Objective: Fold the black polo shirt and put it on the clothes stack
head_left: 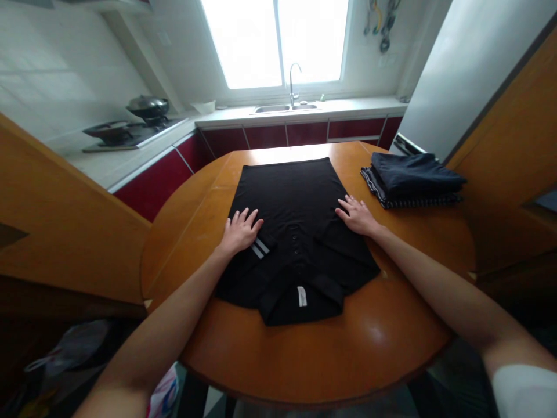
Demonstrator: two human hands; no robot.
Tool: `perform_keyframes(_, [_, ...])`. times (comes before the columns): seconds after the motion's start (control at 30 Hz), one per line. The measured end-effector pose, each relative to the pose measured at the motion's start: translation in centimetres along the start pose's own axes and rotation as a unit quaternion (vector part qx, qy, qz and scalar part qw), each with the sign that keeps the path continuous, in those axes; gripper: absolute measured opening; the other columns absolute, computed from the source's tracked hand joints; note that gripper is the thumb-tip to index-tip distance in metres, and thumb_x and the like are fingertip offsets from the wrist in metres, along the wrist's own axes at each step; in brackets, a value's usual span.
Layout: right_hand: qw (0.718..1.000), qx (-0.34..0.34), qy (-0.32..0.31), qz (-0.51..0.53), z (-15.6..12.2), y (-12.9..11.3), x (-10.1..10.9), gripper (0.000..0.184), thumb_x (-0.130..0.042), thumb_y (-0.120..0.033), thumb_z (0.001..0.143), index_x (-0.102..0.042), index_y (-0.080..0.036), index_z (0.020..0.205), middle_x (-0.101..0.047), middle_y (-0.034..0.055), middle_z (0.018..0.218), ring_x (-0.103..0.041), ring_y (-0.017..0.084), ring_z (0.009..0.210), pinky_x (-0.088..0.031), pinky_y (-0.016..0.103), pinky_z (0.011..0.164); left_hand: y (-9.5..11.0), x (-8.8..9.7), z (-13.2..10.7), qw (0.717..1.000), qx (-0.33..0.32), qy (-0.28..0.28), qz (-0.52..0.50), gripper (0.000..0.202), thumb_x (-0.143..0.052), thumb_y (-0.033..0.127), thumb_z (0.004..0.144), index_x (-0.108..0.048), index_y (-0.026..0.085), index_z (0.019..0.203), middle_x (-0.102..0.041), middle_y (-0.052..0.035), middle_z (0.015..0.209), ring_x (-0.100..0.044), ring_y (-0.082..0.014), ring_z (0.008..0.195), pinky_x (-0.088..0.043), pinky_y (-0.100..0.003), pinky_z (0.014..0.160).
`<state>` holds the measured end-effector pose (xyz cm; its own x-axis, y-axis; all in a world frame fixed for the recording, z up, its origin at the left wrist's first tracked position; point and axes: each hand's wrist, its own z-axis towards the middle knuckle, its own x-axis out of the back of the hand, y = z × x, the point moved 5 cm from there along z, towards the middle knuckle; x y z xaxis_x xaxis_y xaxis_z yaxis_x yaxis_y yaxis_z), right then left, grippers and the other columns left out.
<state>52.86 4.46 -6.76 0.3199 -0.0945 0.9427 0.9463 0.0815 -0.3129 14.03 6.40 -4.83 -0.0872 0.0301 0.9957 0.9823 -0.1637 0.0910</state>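
Observation:
A black polo shirt (291,197) lies spread flat, front up, its collar toward me and its hem toward the window. Its sleeves are folded inward over the body; two pale stripes show on the left one. A white label sits inside the neck. My left hand (242,231) rests with fingers spread on the shirt's left side, beside the striped cuff. On the opposite edge lies my right hand (355,215), its fingers stretched out over the fabric. Neither hand grips anything.
The shirt is on a round wooden table (278,366). A stack of folded dark clothes (411,177) stands at the table's back right. Beyond are a counter with a sink (282,108), a stove (139,136) with pans, and a tall pale cabinet or fridge (474,75).

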Motion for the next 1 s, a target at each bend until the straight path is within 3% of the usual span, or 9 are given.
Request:
perform_keyframes(0.1, [1.0,-0.006,0.001,0.002,-0.3,-0.3,0.3,0.07,-0.028,-0.06,0.101,-0.043,-0.015,0.153,-0.028,0.0169,0.164,-0.021,0.03,0.153,-0.016,0.056,0.122,0.2,0.2,-0.1,1.0,-0.008,-0.007,-0.012,0.077,-0.014,0.07,0.097,-0.027,0.027,0.16,-0.023,-0.0095,0.167,-0.017,-0.0378,0.153,-0.014,-0.064,0.119])
perform_keyframes(0.2, [0.999,0.004,0.045,-0.003,-1.0,-1.1,1.2,0.067,-0.031,-0.056,0.101,-0.044,-0.013,0.152,-0.029,0.0175,0.163,-0.022,0.032,0.152,-0.017,0.058,0.121,0.2,0.8,-0.2,0.999,-0.029,-0.01,-0.028,0.075,-0.018,0.069,0.098,-0.025,0.028,0.16,-0.021,-0.009,0.167,-0.014,-0.0371,0.154,-0.01,-0.065,0.119])
perform_keyframes(0.3, [0.991,0.055,0.12,-0.009,-2.1,-2.8,2.3,0.063,-0.034,-0.05,0.101,-0.046,-0.014,0.15,-0.033,0.0161,0.162,-0.023,0.032,0.152,-0.015,0.06,0.121,0.0,1.6,-0.1,0.995,-0.078,-0.032,-0.062,0.072,-0.022,0.066,0.099,-0.022,0.03,0.161,-0.02,-0.0063,0.167,-0.012,-0.0319,0.155,-0.01,-0.061,0.121])
perform_keyframes(0.4, [0.982,0.12,0.147,-0.001,-3.2,-4.5,2.4,0.057,-0.033,-0.046,0.101,-0.05,-0.017,0.148,-0.038,0.0129,0.16,-0.025,0.029,0.151,-0.015,0.059,0.121,0.0,2.6,-0.7,0.982,-0.143,-0.064,-0.105,0.073,-0.023,0.065,0.099,-0.019,0.028,0.161,-0.019,-0.005,0.168,-0.01,-0.0266,0.155,-0.013,-0.053,0.122])
perform_keyframes(0.53, [0.978,0.177,0.107,0.003,-3.9,-5.6,0.9,0.054,-0.036,-0.044,0.101,-0.053,-0.018,0.145,-0.039,0.0114,0.159,-0.027,0.026,0.151,-0.023,0.054,0.121,0.6,3.0,-2.5,0.969,-0.203,-0.081,-0.113,0.067,-0.022,0.059,0.102,-0.024,0.027,0.16,-0.021,-0.003,0.167,-0.011,-0.0216,0.155,-0.017,-0.044,0.123])
perform_keyframes(0.73, [0.968,0.241,0.064,0.015,-5.9,-6.0,0.0,0.051,-0.039,-0.04,0.1,-0.053,-0.02,0.145,-0.04,0.0107,0.159,-0.029,0.027,0.15,-0.025,0.055,0.121,1.2,1.0,-6.4,0.971,-0.233,-0.021,-0.053,0.062,-0.028,0.053,0.104,-0.029,0.025,0.159,-0.018,-0.0058,0.168,-0.01,-0.0241,0.156,-0.01,-0.048,0.125])
perform_keyframes(1.0, [0.974,0.224,-0.044,-0.006,-12.6,-4.7,-0.1,0.06,-0.035,-0.053,0.102,-0.038,-0.027,0.155,-0.028,0.0075,0.164,-0.02,0.026,0.153,-0.019,0.055,0.123,1.1,1.1,-12.2,0.956,-0.285,-0.061,-0.033,0.057,-0.027,0.053,0.105,-0.028,0.034,0.159,-0.017,0.0019,0.167,-0.01,-0.0211,0.156,-0.005,-0.044,0.126])
